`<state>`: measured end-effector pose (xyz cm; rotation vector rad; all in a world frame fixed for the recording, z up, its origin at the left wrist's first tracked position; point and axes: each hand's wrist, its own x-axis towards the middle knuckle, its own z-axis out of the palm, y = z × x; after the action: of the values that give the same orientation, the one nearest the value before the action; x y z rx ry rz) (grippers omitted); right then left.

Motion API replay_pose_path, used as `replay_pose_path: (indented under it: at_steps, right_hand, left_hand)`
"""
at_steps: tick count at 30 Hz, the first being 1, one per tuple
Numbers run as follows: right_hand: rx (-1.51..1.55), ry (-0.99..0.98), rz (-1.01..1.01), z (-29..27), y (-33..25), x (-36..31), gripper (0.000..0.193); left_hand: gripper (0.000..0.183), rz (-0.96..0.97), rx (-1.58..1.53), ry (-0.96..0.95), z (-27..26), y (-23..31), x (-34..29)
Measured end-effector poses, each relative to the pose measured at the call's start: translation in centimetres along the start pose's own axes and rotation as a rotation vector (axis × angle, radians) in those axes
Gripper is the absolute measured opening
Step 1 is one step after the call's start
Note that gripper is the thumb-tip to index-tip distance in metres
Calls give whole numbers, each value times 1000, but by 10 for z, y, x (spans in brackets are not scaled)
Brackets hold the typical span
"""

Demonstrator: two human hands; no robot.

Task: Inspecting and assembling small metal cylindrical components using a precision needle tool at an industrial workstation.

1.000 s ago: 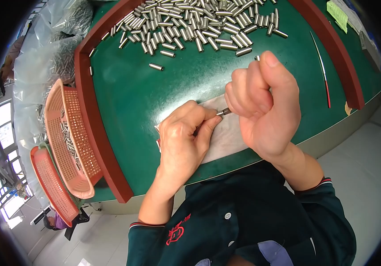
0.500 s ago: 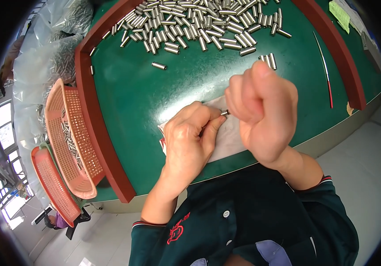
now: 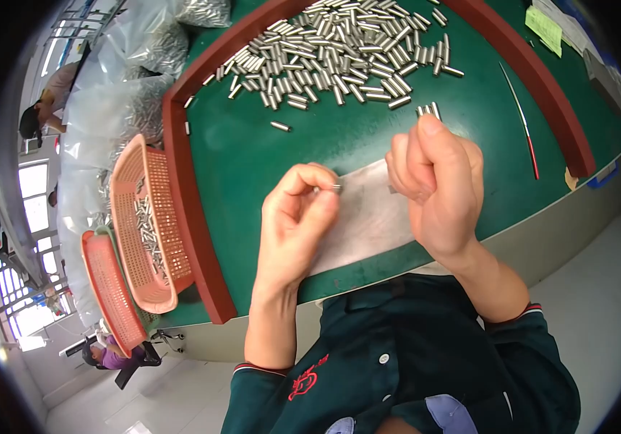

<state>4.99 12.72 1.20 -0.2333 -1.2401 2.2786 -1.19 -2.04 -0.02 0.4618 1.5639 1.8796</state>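
My left hand (image 3: 292,228) is raised over the left part of a pale cloth (image 3: 368,220), thumb and forefinger pinching a small metal cylinder (image 3: 336,187). Only the cylinder's end shows past the fingertips. To its right, my right hand (image 3: 442,192) hovers above the cloth's right side with fingers curled and thumb pressed down on them. Whatever is in that grip is hidden. Just beyond it stands a short row of metal cylinders (image 3: 430,110), partly covered by the thumb. One lone cylinder (image 3: 280,126) lies farther off to the left.
A large heap of metal cylinders (image 3: 339,58) covers the far side of the green table. A red raised border (image 3: 193,231) frames it. A thin red-handled tool (image 3: 531,148) lies at right. Left, outside the border, are a pink basket (image 3: 174,253) with small metal parts and clear bags (image 3: 93,173).
My left hand has drawn back to the left with the cylinder, widening the gap between the hands. My right hand stays closed in much the same place. The view has shifted a little leftward.
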Motion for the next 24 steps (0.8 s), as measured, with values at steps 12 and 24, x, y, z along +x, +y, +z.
replay_pose_path:
  at_steps: [12, 24]
  right_hand:
    - [-14, -40, 6, -4, 3, -1, 42]
    - [37, 11, 37, -5, 1, 3, 43]
  left_hand:
    - [35, 120, 1135, 535, -44, 24, 53]
    - [11, 11, 1096, 83, 3, 32, 26]
